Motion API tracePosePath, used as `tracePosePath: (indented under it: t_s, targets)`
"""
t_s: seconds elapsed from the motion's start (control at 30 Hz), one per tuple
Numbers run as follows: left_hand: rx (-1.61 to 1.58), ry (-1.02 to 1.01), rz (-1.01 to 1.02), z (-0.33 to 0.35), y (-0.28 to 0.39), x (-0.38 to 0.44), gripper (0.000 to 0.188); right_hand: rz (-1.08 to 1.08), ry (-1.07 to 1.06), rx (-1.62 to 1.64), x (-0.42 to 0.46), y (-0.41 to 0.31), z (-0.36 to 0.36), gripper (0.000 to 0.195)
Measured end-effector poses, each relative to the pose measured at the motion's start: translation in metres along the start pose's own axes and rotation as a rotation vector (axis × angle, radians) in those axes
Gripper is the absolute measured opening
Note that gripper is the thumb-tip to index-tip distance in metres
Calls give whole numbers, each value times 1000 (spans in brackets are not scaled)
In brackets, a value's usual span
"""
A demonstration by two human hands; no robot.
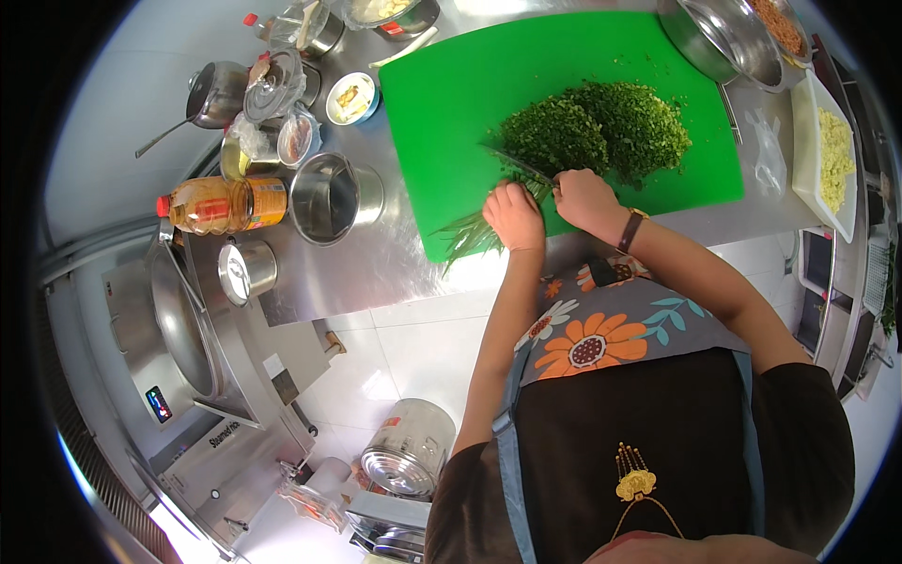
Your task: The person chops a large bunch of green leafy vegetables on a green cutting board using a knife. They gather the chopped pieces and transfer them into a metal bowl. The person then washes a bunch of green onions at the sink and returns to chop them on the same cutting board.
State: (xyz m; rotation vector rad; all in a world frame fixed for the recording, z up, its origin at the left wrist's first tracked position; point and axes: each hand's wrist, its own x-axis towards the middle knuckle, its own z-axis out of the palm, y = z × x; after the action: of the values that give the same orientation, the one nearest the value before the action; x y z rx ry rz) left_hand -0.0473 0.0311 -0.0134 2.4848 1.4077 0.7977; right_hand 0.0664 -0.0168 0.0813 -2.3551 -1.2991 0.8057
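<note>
A green cutting board point(451, 127) lies on the steel counter before me. My left hand point(514, 213) presses a bunch of long green leaves, likely scallion or chives point(468, 236), to the board's near edge; their tips fan out to the left. My right hand point(586, 199) grips a knife point(521, 163) whose dark blade points up and left, at the leaves just beyond my left fingers. Behind the blade, a large heap of finely chopped greens point(599, 130) covers the board's middle and right. The knife's handle is mostly hidden in my right hand.
Left on the counter are a steel pot point(338, 199), an oil bottle point(225, 204), a lidded steel container point(246, 271) and a small bowl point(352, 99). At right stand steel bowls point(712, 42), a plastic bag point(768, 151) and a white tray of chopped yellow-green food point(807, 141).
</note>
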Motion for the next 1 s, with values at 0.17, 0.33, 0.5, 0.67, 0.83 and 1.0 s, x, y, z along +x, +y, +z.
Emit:
tracePosePath:
  t_s: [0.17, 0.33, 0.5, 0.67, 0.83, 1.0]
  targets:
    - [0, -5, -2, 0, 1, 1, 11, -1, -155, -101, -9, -11, -14, 16]
    - [25, -43, -35, 3, 4, 7, 11, 5, 33, 55, 6, 3, 14, 18]
    - [-33, 14, -94, 5, 17, 15, 16, 16, 91, 103, -4, 0, -19, 19]
    - [24, 96, -12, -9, 14, 13, 22, -4, -6, -19, -16, -2, -27, 19]
    - [30, -29, -22, -1, 3, -2, 13, 20, -91, -73, -18, 2, -16, 15]
    - [-2, -19, -5, 2, 5, 2, 9, 63, -17, 16, -3, 0, -5, 15]
